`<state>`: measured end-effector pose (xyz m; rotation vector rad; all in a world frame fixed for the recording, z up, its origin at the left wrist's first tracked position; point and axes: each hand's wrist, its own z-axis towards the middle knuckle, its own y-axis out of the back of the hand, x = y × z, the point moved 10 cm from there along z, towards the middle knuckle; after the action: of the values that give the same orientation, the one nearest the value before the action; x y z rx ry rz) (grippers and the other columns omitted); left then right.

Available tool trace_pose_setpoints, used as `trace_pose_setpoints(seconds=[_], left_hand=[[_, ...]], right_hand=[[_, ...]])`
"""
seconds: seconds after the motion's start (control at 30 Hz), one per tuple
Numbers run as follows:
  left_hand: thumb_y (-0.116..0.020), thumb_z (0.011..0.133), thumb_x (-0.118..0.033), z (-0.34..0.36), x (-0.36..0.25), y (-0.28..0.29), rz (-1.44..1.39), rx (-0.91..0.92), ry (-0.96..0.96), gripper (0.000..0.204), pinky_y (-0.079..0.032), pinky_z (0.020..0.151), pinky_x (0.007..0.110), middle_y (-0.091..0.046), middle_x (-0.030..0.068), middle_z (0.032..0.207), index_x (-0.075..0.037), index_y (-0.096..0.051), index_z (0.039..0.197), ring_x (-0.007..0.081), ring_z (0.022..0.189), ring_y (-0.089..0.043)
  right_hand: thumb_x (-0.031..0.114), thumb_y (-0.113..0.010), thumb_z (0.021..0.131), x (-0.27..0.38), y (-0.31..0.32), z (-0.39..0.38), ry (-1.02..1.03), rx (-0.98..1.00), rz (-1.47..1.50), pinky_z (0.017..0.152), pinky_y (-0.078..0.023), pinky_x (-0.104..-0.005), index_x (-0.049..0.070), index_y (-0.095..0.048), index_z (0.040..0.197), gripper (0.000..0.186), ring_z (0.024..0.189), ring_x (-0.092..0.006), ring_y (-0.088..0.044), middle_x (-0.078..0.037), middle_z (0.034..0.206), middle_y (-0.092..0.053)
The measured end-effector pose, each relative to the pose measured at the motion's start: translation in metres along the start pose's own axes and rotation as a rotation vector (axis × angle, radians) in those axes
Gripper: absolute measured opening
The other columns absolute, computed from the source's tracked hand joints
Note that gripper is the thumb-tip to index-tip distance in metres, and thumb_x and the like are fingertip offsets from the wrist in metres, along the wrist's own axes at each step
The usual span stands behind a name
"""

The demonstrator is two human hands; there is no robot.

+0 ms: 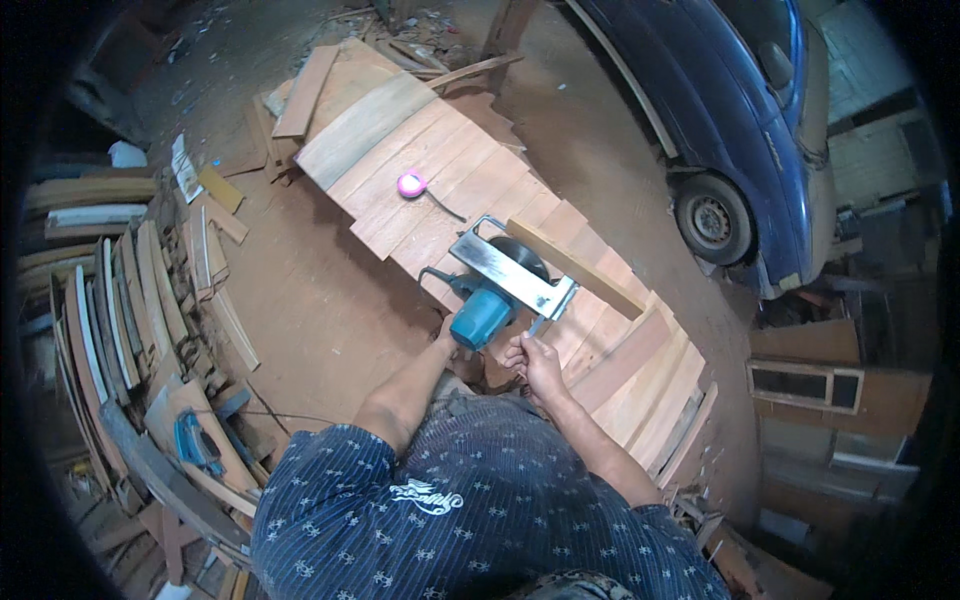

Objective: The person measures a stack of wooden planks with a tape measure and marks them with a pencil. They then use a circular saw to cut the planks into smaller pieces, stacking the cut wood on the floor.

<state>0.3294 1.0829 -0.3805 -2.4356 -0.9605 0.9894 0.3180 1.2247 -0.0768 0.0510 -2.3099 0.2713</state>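
A teal circular saw (478,316) lies turned over on pale wooden boards (440,150), its metal base plate (500,268) uppermost and its dark blade partly visible. My left hand (445,340) is at the near side of the saw's teal housing, its fingers mostly hidden. My right hand (534,362) is closed on a slim grey metal piece (535,326) just below the plate's right end. A narrow plank (590,275) lies beside the saw. A pink round object (411,185), possibly a tape measure, rests on the boards, near a dark cord.
A blue car (750,180) with a visible wheel (712,217) stands at right. Curved stacks of timber and offcuts (140,290) fill the left. Panels and frames (805,385) are at lower right. Scraps (415,55) lie beyond the boards on the dirt floor.
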Motion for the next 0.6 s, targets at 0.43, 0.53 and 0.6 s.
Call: trace_pose_setpoints(seconds=[0.43,0.53,0.6], left_hand=[[-0.064,0.092,-0.031,-0.020,0.036,-0.041,0.121,-0.115,-0.056,0.032,-0.056,0.071,0.035,-0.072,0.0134,0.095,-0.001,-0.069,0.105,0.0240,0.080,-0.070],[-0.064,0.092,-0.032,-0.028,0.019,-0.044,0.436,-0.211,-0.165,0.034,-0.056,0.070,0.036,-0.072,0.0147,0.095,0.000,-0.068,0.104,0.0247,0.080,-0.070],[-0.065,0.091,-0.033,-0.042,0.000,-0.040,0.707,-0.270,-0.268,0.035,-0.056,0.070,0.037,-0.072,0.0156,0.094,0.000,-0.068,0.103,0.0251,0.080,-0.070]], right_hand=[[0.033,-0.049,0.106,-0.012,0.010,0.000,-0.032,0.029,-0.046,0.069,-0.053,-0.0259,0.001,-0.062,0.103,0.035,0.073,-0.0137,-0.063,-0.007,0.084,-0.066],[0.033,-0.048,0.106,-0.012,0.013,0.003,-0.028,0.037,-0.047,0.070,-0.053,-0.0265,0.000,-0.062,0.105,0.035,0.073,-0.0140,-0.063,-0.008,0.084,-0.066],[0.032,-0.049,0.106,-0.014,0.012,-0.001,-0.083,0.093,0.090,0.070,-0.053,-0.0270,0.000,-0.062,0.106,0.036,0.072,-0.0137,-0.062,-0.008,0.085,-0.066]])
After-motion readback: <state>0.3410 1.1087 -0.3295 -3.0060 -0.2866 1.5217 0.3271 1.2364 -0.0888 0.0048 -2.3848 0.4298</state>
